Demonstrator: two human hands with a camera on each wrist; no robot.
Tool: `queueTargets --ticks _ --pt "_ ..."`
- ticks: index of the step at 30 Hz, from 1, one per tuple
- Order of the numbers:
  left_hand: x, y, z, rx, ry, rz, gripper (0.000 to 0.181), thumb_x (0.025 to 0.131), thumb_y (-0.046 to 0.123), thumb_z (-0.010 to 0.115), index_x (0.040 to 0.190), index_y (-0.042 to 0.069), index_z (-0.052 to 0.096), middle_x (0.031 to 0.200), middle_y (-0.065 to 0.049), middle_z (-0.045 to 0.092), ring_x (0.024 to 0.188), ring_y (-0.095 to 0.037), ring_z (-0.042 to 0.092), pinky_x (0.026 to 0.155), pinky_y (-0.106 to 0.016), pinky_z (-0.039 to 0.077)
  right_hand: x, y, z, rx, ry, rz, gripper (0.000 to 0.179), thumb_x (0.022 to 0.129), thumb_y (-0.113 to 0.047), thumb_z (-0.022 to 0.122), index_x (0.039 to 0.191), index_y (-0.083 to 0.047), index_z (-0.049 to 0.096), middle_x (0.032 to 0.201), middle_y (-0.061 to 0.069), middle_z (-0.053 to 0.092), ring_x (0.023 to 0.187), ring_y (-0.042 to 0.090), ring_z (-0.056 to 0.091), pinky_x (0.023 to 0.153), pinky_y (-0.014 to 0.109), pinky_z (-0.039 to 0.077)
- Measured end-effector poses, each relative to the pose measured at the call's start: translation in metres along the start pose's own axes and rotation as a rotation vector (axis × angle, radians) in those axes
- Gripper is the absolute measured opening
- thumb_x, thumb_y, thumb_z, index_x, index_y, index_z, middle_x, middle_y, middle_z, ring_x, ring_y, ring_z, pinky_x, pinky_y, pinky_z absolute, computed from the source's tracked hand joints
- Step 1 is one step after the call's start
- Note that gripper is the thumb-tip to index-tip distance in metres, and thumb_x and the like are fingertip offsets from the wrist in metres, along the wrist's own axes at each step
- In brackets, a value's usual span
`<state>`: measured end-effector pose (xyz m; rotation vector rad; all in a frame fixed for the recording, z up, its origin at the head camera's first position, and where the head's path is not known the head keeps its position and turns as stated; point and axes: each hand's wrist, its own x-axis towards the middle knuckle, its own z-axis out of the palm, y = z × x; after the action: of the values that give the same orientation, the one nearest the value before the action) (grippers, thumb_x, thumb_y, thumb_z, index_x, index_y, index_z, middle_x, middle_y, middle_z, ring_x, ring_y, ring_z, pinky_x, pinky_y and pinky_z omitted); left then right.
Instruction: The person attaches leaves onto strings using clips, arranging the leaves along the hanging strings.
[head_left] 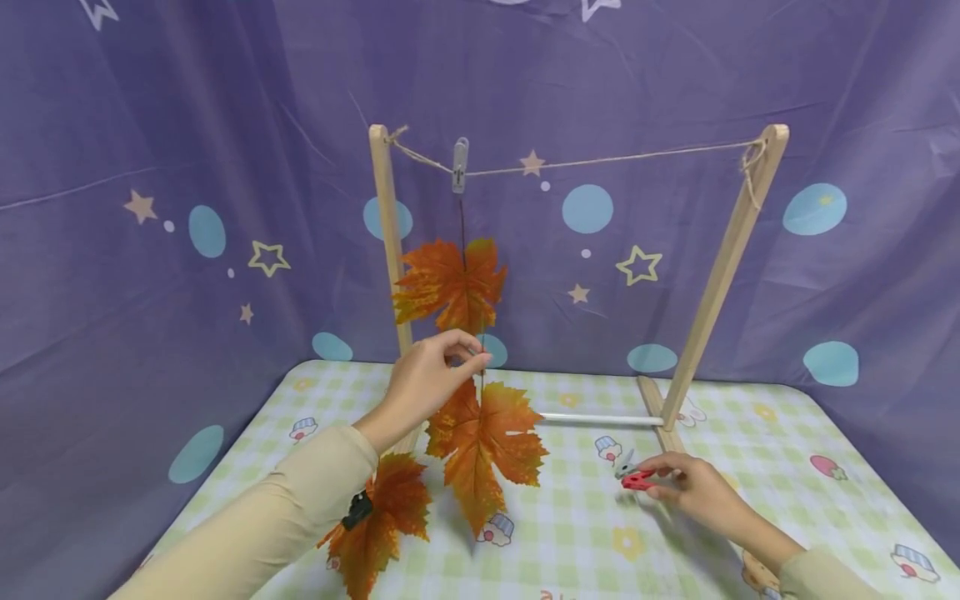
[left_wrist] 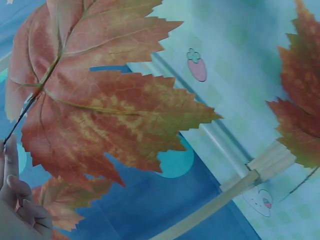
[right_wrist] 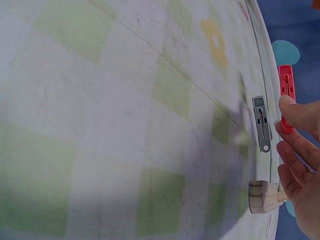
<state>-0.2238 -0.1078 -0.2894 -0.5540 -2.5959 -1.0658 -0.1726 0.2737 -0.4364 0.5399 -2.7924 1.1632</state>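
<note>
My left hand [head_left: 431,371] pinches the thin dark stem of an orange autumn leaf [head_left: 487,446], which hangs blade down below the fingers. Just above it, another orange leaf [head_left: 453,283] hangs by its stem under a grey clothespin [head_left: 461,158] clipped on the twine. Between thumb and fingers of my right hand [head_left: 693,492] is a red clothespin [right_wrist: 286,80], low over the right side of the table. A second grey clothespin [right_wrist: 261,122] lies on the cloth close by it. A third leaf [head_left: 390,508] lies at the front left, partly hidden by my left sleeve.
Twine [head_left: 600,160] runs between two wooden posts, the left one [head_left: 386,200] and the right one [head_left: 723,275]. A white rod [head_left: 600,419] joins their feet low down. A green checked cloth [head_left: 570,500] covers the table, with a purple curtain [head_left: 480,67] behind.
</note>
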Motion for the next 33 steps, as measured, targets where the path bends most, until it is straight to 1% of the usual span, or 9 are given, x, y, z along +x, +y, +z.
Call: queueTargets --ticks 2,6,9,12,17,20,27,33 --pt "0.004 0.003 0.002 0.002 0.018 0.018 0.02 0.094 0.043 0.068 0.104 0.025 0.07 0.089 0.012 0.07 0.071 -0.008 0.06 0.056 -0.034 0.046 0.001 -0.001 0.0 -0.004 0.004 -0.003 0.025 0.085 -0.018 0.078 0.108 -0.011 0.073 0.103 -0.001 0.068 0.091 0.016 0.06 0.076 0.028 0.051" --pt "0.012 0.007 0.006 0.01 0.064 0.07 0.019 0.094 0.042 0.068 0.104 0.025 0.07 0.09 0.013 0.07 0.074 -0.009 0.058 0.065 -0.033 0.046 0.002 -0.001 0.001 -0.007 0.019 0.005 0.024 0.085 -0.018 0.079 0.107 -0.012 0.073 0.104 0.0 0.069 0.092 0.017 0.061 0.077 0.029 0.051" --pt "0.018 0.009 0.008 0.021 0.096 0.112 0.019 0.094 0.041 0.068 0.103 0.025 0.07 0.092 0.013 0.071 0.075 -0.008 0.058 0.068 -0.032 0.046 0.002 -0.001 0.002 -0.003 0.023 0.024 0.024 0.084 -0.018 0.079 0.107 -0.012 0.074 0.104 0.0 0.069 0.093 0.019 0.061 0.078 0.03 0.051" --pt "0.023 0.011 0.011 0.033 0.125 0.139 0.017 0.095 0.041 0.067 0.102 0.026 0.07 0.093 0.014 0.071 0.074 -0.007 0.058 0.066 -0.032 0.046 0.001 -0.001 0.002 0.005 0.011 0.044 0.024 0.084 -0.018 0.079 0.108 -0.012 0.074 0.104 0.0 0.068 0.093 0.02 0.061 0.077 0.03 0.051" --pt "0.033 0.016 0.016 0.021 0.178 0.18 0.015 0.094 0.039 0.069 0.101 0.026 0.07 0.092 0.015 0.073 0.077 -0.004 0.061 0.067 -0.03 0.046 0.001 0.0 0.003 -0.004 0.024 0.037 0.024 0.084 -0.017 0.079 0.106 -0.013 0.074 0.103 0.0 0.068 0.092 0.019 0.061 0.076 0.029 0.051" --pt "0.037 0.02 0.019 0.028 0.207 0.211 0.014 0.093 0.038 0.07 0.1 0.025 0.071 0.09 0.014 0.073 0.072 -0.003 0.059 0.064 -0.031 0.045 0.003 0.001 0.004 -0.006 0.033 0.031 0.023 0.084 -0.018 0.079 0.106 -0.014 0.074 0.102 -0.001 0.069 0.092 0.018 0.061 0.078 0.031 0.051" --pt "0.043 0.027 0.023 0.066 0.216 0.254 0.017 0.093 0.039 0.07 0.101 0.024 0.072 0.081 0.015 0.067 0.065 -0.004 0.051 0.058 -0.03 0.04 0.003 0.001 0.006 -0.004 0.044 0.031 0.022 0.085 -0.019 0.079 0.106 -0.014 0.074 0.101 -0.002 0.069 0.091 0.017 0.062 0.078 0.032 0.052" --pt "0.053 0.028 0.026 0.096 0.205 0.259 0.019 0.093 0.039 0.07 0.103 0.024 0.073 0.079 0.013 0.066 0.061 -0.007 0.048 0.052 -0.03 0.036 0.003 0.001 0.007 0.019 0.041 0.018 0.023 0.086 -0.021 0.078 0.107 -0.013 0.074 0.103 0.001 0.07 0.092 0.015 0.063 0.078 0.031 0.053"
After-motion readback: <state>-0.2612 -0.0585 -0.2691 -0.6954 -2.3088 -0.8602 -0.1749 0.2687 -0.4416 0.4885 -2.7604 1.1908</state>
